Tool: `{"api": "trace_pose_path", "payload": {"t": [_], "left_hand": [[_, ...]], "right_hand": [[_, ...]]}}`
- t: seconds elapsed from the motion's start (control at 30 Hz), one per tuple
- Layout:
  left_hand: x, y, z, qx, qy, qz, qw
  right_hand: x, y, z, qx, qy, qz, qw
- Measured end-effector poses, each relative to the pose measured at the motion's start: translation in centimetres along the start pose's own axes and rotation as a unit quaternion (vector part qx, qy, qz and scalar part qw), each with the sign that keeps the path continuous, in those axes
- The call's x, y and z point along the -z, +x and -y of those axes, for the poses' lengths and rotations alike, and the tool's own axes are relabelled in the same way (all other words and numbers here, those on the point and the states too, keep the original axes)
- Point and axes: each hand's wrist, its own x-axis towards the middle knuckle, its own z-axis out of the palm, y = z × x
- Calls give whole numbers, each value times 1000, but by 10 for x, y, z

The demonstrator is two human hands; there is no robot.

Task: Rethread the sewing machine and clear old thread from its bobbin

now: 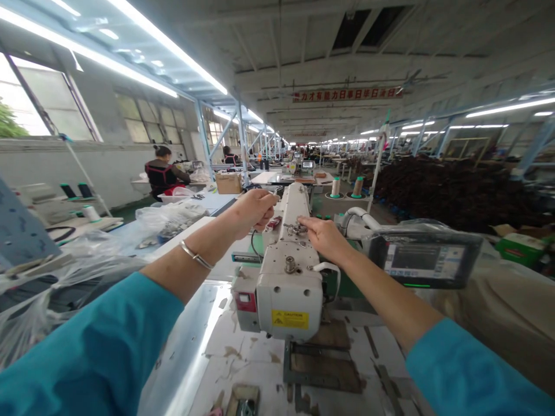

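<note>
A white industrial sewing machine with a yellow caution label stands in front of me, its long arm running away from me. My left hand is raised at the left of that arm, its fingers curled in a pinch; anything held there is too small to make out. On the other side, my right hand reaches over the top of the arm. Its fingers are pressed together, with the tips at the metal thread guides. Whatever lies between those fingertips cannot be made out. Below the machine head lies a dark metal clamp frame.
A control screen stands at the right. Thread cones are behind it on a stand. Plastic-wrapped goods cover the left table near a cardboard box. A seated person works farther left. A dark heap lies at the right.
</note>
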Motion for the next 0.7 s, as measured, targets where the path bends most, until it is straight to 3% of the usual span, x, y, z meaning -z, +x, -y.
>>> {"api": "trace_pose_path", "payload": {"t": [0.33, 0.43, 0.57, 0.7], "left_hand": [[-7, 10, -2, 13, 128, 49, 991], [-6, 12, -1, -20, 182, 70, 981], [-9, 4, -3, -58, 255, 99, 960], [-12, -11, -14, -73, 283, 89, 952]], "right_hand": [[5, 6, 6, -17, -44, 81, 996], [2, 7, 0, -9, -79, 85, 993], [5, 10, 1, -1, -120, 109, 987], [8, 14, 2, -17, -112, 112, 987]]}}
